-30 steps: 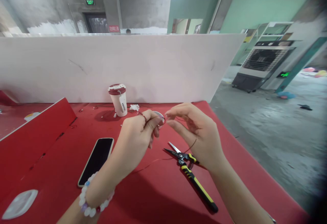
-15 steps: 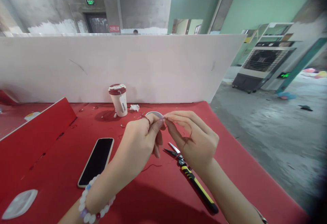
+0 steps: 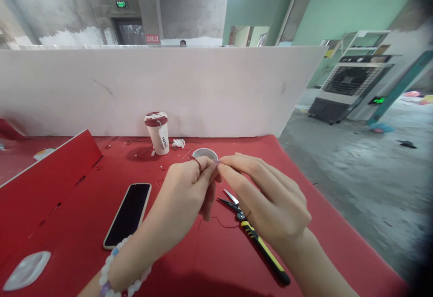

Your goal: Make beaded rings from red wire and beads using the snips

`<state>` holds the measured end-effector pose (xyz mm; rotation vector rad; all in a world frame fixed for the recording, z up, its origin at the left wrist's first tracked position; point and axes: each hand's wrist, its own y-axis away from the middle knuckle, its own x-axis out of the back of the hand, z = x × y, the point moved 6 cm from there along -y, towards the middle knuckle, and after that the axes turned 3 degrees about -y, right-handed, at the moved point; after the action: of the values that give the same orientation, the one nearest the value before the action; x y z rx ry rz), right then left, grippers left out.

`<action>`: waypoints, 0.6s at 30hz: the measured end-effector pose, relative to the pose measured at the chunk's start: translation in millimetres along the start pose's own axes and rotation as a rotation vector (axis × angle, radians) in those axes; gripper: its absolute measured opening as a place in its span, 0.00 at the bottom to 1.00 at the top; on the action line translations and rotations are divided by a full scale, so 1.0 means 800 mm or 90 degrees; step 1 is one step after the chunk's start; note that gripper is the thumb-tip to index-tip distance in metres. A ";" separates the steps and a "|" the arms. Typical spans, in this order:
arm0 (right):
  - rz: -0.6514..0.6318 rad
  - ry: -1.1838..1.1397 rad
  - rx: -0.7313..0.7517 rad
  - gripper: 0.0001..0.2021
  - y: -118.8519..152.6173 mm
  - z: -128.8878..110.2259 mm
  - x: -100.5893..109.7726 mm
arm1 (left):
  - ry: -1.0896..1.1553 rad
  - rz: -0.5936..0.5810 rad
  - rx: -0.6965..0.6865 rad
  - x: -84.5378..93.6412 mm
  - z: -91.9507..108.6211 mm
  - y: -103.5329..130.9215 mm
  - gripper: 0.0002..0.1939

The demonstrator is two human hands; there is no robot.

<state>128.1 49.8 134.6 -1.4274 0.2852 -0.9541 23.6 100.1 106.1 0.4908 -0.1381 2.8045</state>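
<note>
Above the red table, my left hand [image 3: 189, 184] is closed in a pinch, with a tiny purple piece [image 3: 217, 162], perhaps a bead, at its fingertips. My right hand [image 3: 270, 193] meets it there, thumb and forefinger pressed together at the same spot; the other fingers stretch forward. A thin dark red thread [image 3: 225, 226] trails in a loop below the hands. Just behind the fingertips is a white cup or bowl [image 3: 205, 152], partly hidden by my left hand. Scissors [image 3: 260, 240] with black and yellow handles lie with blades apart, partly under my right hand.
A phone [image 3: 128, 215] lies left of my left forearm. Farther back stand a lidded coffee cup [image 3: 158, 134] and a crumpled white scrap [image 3: 178, 143]. At the lower left is a clear plastic lid [image 3: 27, 270]. A white partition [image 3: 152, 89] closes off the table's back.
My right hand has turned over and its fingers have straightened forward. The thread that ran across its palm now hangs lower, between the hands. My left hand keeps its pinch.
</note>
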 end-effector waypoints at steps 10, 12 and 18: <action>-0.016 -0.088 -0.247 0.09 0.009 0.027 -0.017 | -0.023 0.001 -0.001 -0.003 -0.006 -0.005 0.15; -0.021 -0.137 -0.368 0.07 0.013 0.039 -0.016 | -0.016 -0.002 -0.001 -0.004 -0.007 -0.005 0.15; -0.060 -0.320 -0.556 0.06 0.021 0.058 -0.015 | -0.108 0.025 -0.055 -0.005 0.002 -0.006 0.16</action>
<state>158.6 88.8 123.5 -2.4386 0.2671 -0.5080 29.3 103.6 106.3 0.7122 -0.3054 2.7770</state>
